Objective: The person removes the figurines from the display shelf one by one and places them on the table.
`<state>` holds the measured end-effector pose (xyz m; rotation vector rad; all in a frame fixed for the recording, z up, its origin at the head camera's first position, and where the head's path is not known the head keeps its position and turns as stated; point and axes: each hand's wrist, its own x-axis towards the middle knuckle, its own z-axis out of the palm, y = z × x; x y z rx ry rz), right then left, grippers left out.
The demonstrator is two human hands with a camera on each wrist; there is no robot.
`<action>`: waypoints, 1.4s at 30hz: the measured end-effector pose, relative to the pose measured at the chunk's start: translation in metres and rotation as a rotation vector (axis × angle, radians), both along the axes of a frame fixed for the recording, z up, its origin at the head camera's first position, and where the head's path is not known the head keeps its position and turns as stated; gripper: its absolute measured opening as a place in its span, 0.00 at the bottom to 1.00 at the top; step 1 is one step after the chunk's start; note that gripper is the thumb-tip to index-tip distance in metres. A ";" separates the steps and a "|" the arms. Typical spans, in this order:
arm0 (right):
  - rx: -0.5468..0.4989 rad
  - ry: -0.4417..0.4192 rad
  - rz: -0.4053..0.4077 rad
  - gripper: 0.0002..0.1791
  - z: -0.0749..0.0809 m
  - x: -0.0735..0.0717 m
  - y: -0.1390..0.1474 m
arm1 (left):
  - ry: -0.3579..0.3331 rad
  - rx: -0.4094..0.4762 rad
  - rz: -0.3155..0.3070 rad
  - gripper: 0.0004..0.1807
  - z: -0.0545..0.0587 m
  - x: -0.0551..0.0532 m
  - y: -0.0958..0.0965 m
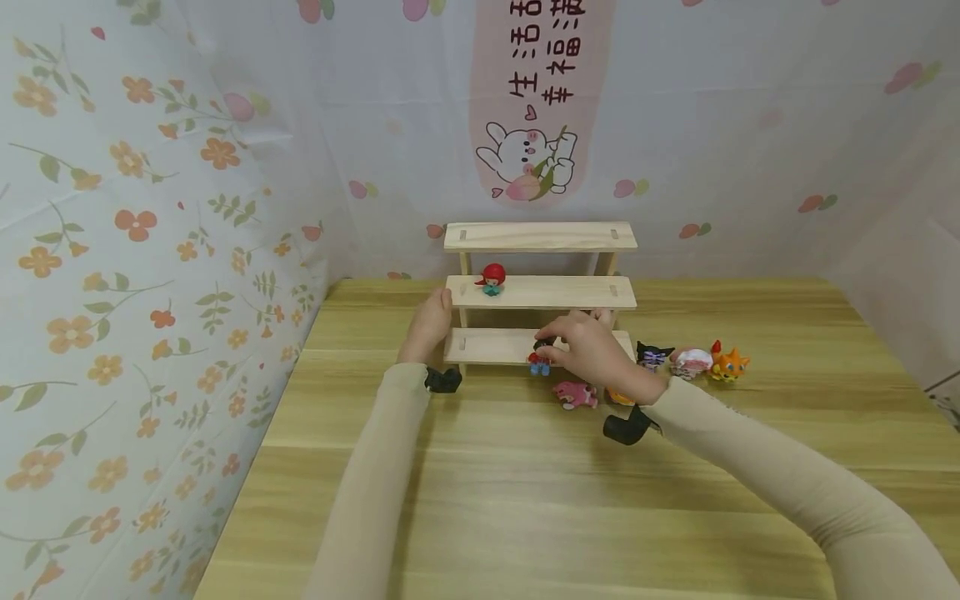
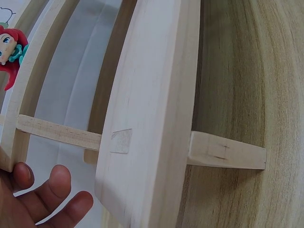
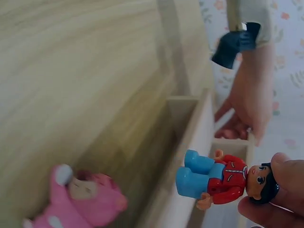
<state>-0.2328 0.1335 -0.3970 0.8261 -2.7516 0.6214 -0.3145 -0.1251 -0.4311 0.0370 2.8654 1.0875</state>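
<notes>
My right hand (image 1: 596,350) pinches a small toy figure (image 3: 223,179) by its black-haired head, between thumb and fingers. The figure has a red jacket and light blue legs, and hangs at the front of the lowest board of a three-tier wooden display shelf (image 1: 491,346). At the shelf's left side, my left hand (image 1: 430,323) holds the end of the middle board. Its fingertips (image 2: 59,180) curl by that board in the left wrist view; the thumb is hidden there. A red-haired mermaid-like figure (image 1: 492,280) stands on the middle board, towards the left.
A pink toy figure (image 1: 575,395) lies on the wooden table (image 1: 510,500) before the shelf. An orange toy (image 1: 619,398) is partly covered by my right wrist. Right of the shelf are a black-and-purple figure (image 1: 654,356), a pink-and-white one (image 1: 690,361) and an orange one (image 1: 727,363).
</notes>
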 end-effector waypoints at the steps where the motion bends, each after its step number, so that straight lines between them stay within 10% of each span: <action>1: -0.003 -0.011 0.004 0.12 -0.003 0.001 0.000 | -0.002 0.000 0.002 0.27 0.000 0.000 0.000; 19: 0.057 -0.096 -0.009 0.12 -0.042 0.014 -0.003 | 0.001 0.017 -0.010 0.25 0.000 0.003 0.000; 42: 0.021 -0.027 0.014 0.13 -0.022 -0.003 -0.010 | 0.004 0.018 -0.011 0.28 -0.001 0.002 -0.001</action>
